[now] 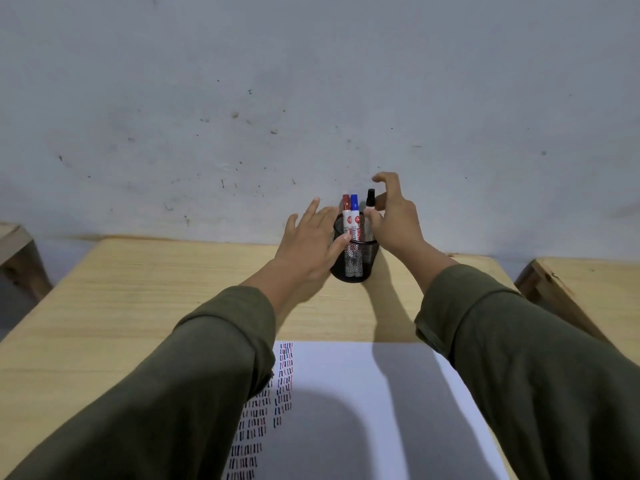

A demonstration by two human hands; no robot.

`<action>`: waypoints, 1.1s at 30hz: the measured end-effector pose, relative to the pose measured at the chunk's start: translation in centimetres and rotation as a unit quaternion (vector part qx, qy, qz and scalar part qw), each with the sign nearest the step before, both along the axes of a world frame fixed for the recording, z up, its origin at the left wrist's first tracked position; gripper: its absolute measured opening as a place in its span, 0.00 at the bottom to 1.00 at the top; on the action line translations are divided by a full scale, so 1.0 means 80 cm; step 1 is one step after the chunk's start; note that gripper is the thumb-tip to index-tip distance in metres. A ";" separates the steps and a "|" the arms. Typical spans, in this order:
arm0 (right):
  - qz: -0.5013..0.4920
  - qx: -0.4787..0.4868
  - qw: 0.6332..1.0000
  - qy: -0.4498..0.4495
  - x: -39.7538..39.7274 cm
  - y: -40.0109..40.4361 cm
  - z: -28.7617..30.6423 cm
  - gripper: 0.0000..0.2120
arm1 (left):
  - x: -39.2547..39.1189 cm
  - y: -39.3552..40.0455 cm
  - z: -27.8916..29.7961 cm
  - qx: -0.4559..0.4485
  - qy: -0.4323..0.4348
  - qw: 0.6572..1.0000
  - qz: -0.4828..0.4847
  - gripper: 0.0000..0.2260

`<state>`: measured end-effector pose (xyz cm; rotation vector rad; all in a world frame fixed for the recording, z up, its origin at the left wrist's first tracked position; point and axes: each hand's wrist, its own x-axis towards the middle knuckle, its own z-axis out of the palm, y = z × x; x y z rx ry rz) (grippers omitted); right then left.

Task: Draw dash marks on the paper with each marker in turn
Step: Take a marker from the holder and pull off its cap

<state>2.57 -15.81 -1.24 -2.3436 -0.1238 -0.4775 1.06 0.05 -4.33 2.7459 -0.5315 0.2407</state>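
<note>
A grey wall (311,81) with small dark marks stood behind a light wooden table (138,289). Other wooden furniture (581,285) showed at both sides.

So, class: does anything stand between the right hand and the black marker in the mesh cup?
Nothing visible does. The right hand is already at the black marker, fingers around its cap. The red marker and blue marker stand on its far side.
</note>
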 end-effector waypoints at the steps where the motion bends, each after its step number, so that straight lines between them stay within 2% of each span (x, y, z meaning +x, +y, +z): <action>1: -0.003 0.016 1.000 -0.011 -0.003 0.000 0.007 0.22 | -0.001 0.001 0.005 -0.002 0.000 1.000 0.002 0.27; 6: 0.000 0.087 0.993 -0.086 -0.030 0.007 0.057 0.21 | -0.013 0.004 0.042 -0.053 -0.034 0.998 0.017 0.24; 9: 0.024 0.107 0.989 -0.098 -0.059 0.010 0.073 0.21 | -0.030 -0.002 0.073 -0.159 -0.060 0.985 0.024 0.21; 13: 0.067 0.124 0.988 -0.065 -0.106 0.010 0.064 0.22 | -0.063 -0.008 0.098 -0.305 -0.055 0.951 -0.001 0.20; 17: 0.086 0.132 0.986 -0.047 -0.150 0.011 0.051 0.22 | -0.106 -0.007 0.100 -0.328 0.004 0.944 -0.039 0.17; 20: 0.102 0.141 0.984 -0.035 -0.178 0.013 0.052 0.21 | -0.133 -0.004 0.098 -0.345 0.006 0.938 -0.042 0.12; 23: 0.112 0.150 0.982 -0.004 -0.202 0.010 0.058 0.18 | -0.155 0.002 0.099 -0.371 0.004 0.928 -0.021 0.07; 28: 0.093 0.121 0.988 0.035 -0.230 -0.005 0.074 0.12 | -0.178 0.011 0.105 -0.436 0.005 0.896 0.080 0.08; 31: 0.089 0.162 0.982 0.031 -0.239 -0.009 0.081 0.10 | -0.185 0.016 0.108 -0.476 0.042 0.868 0.137 0.13; 33: 0.103 0.223 0.969 0.037 -0.247 -0.005 0.088 0.10 | -0.192 0.016 0.111 -0.502 0.069 0.849 0.150 0.15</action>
